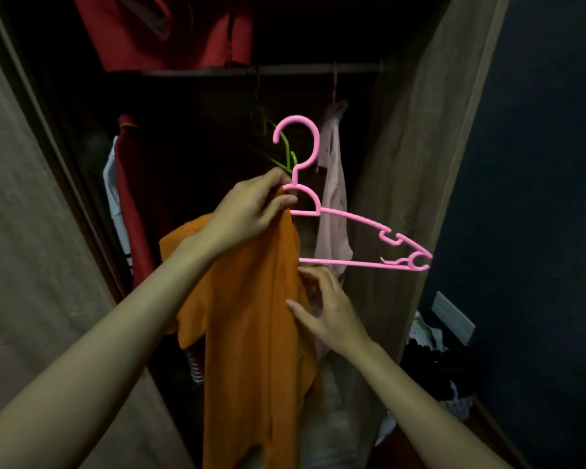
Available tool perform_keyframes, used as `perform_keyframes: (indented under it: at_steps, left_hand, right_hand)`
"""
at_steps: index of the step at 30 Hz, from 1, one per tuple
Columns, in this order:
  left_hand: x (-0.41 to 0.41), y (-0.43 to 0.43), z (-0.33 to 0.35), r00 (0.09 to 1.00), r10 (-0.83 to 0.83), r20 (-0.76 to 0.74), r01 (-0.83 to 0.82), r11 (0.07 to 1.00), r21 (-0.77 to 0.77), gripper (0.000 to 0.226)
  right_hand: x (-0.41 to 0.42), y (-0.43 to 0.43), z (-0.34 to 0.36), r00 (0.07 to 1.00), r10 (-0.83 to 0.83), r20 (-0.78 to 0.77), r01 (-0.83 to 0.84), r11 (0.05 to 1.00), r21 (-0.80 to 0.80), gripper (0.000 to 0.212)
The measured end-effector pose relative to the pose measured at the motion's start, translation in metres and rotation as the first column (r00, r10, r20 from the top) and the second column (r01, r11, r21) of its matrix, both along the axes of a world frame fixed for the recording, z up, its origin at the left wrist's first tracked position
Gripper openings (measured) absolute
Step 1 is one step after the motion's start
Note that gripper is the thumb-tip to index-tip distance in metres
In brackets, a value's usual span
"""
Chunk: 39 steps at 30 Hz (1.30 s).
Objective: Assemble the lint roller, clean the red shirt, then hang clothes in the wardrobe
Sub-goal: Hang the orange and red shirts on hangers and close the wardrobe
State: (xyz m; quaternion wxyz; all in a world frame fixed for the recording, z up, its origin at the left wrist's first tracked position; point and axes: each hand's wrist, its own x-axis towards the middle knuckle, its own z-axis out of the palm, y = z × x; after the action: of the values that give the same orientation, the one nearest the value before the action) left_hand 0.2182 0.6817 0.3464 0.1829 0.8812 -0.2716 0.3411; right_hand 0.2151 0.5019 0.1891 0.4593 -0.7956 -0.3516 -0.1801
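An orange shirt (251, 333) hangs from the left half of a pink plastic hanger (359, 225) in front of the open wardrobe. My left hand (251, 208) pinches the shirt's top and the hanger near the base of its hook. The hanger's right arm sticks out bare to the right. My right hand (325, 306) is lower, its fingers curled into the shirt's edge just under the hanger's bottom bar. A red garment (132, 204) hangs at the wardrobe's left side.
The wardrobe rail (285, 68) runs across the top, with a pale pink garment (334, 211) hanging at its right and green hangers (286, 154) behind the pink hook. Red fabric (163, 28) lies on the shelf above. A clothes pile (430, 363) sits at the lower right by the dark wall.
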Motion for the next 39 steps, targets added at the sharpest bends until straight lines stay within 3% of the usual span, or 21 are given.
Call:
perform_keyframes:
  at_steps: [2, 4, 7, 10, 16, 21, 25, 28, 32, 36, 39]
  left_hand:
    - [-0.004, 0.006, 0.001, 1.000, -0.007, -0.010, 0.007, 1.000, -0.024, 0.013]
    - [-0.007, 0.011, 0.002, 1.000, -0.003, -0.012, 0.003, 0.999, -0.039, 0.014]
    - [-0.010, 0.023, 0.004, 1.000, 0.013, -0.012, -0.014, 0.998, -0.063, 0.015]
    - [-0.013, 0.045, 0.005, 0.998, 0.056, -0.007, -0.057, 0.991, -0.125, 0.013]
    - [-0.022, 0.095, -0.003, 0.987, 0.155, -0.036, -0.159, 0.974, -0.160, 0.015]
    - [-0.025, 0.116, -0.016, 0.982, 0.188, -0.015, -0.187, 0.963, -0.196, 0.005]
    - [-0.024, 0.117, -0.019, 0.982, 0.190, 0.000, -0.187, 0.966, -0.178, 0.019]
    - [-0.022, 0.114, -0.022, 0.985, 0.171, -0.030, -0.173, 0.979, -0.109, 0.009]
    - [-0.013, 0.091, -0.031, 0.990, 0.139, 0.018, -0.139, 0.990, 0.000, 0.042]
    - [-0.009, 0.054, -0.031, 0.999, 0.036, 0.024, -0.036, 0.999, -0.010, 0.035]
    - [-0.008, 0.051, -0.029, 1.000, 0.016, 0.023, -0.016, 1.000, -0.009, 0.038]
  right_hand:
    - [0.009, 0.006, -0.004, 0.994, -0.019, -0.111, 0.009, 0.996, -0.090, 0.057]
    - [0.016, 0.014, -0.002, 0.992, -0.034, -0.119, 0.009, 0.978, -0.206, 0.064]
    - [0.026, 0.019, 0.005, 1.000, 0.021, 0.009, -0.016, 0.913, -0.408, 0.056]
    - [0.037, 0.008, 0.001, 0.980, 0.007, 0.201, 0.095, 0.864, -0.494, 0.043]
    - [0.045, -0.038, 0.010, 0.798, -0.199, 0.569, 0.380, 0.899, -0.218, 0.037]
    - [0.041, -0.058, 0.048, 0.667, -0.214, 0.713, 0.383, 0.920, -0.083, 0.031]
    - [0.042, -0.057, 0.074, 0.597, -0.204, 0.776, 0.389, 0.919, -0.058, 0.033]
    - [0.043, -0.053, 0.089, 0.598, -0.179, 0.781, 0.379, 0.922, -0.079, 0.036]
    - [0.040, -0.037, 0.106, 0.694, -0.150, 0.704, 0.337, 0.932, -0.134, 0.036]
    - [0.044, -0.027, 0.113, 0.762, -0.044, 0.647, 0.312, 0.900, -0.306, 0.041]
    - [0.047, -0.037, 0.117, 0.819, -0.045, 0.572, 0.241, 0.932, -0.271, 0.043]
